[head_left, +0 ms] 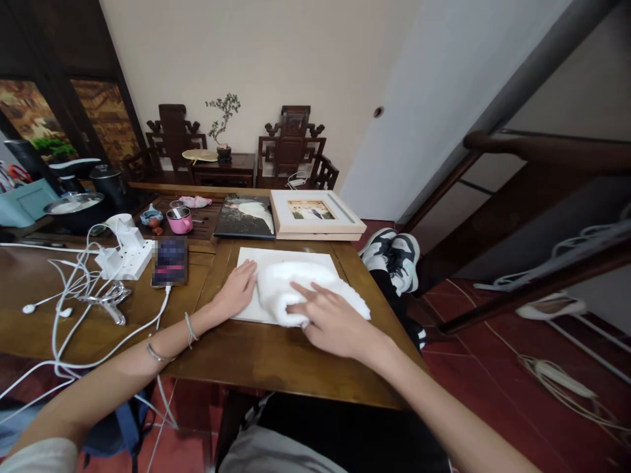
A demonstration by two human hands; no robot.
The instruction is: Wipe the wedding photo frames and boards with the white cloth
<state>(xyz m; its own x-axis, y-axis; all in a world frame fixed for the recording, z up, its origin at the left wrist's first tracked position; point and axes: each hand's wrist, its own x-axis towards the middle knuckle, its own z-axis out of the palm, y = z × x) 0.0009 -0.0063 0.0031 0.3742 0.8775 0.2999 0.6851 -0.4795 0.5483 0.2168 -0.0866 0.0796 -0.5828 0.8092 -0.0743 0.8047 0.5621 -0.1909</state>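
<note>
A white fluffy cloth (280, 279), bunched and folded at its near left end, lies over a flat white board (249, 309) on the wooden table. My right hand (332, 318) rests on the cloth with its fingers bent into the fold and the thumb low at the near edge. Flat on the board's left side is my left hand (240, 289), its fingers stretched toward the far edge, just beside the cloth. The cloth hides much of the board, and its right end reaches past the board onto the table.
Beyond the board lie a dark picture of a white bird (246, 217) and a light-framed picture (318, 213). To the left are a phone (170, 261), a power strip (129, 256), tangled white cables and a pink cup (180, 221). Another person's shoes (401, 256) show past the table's right edge.
</note>
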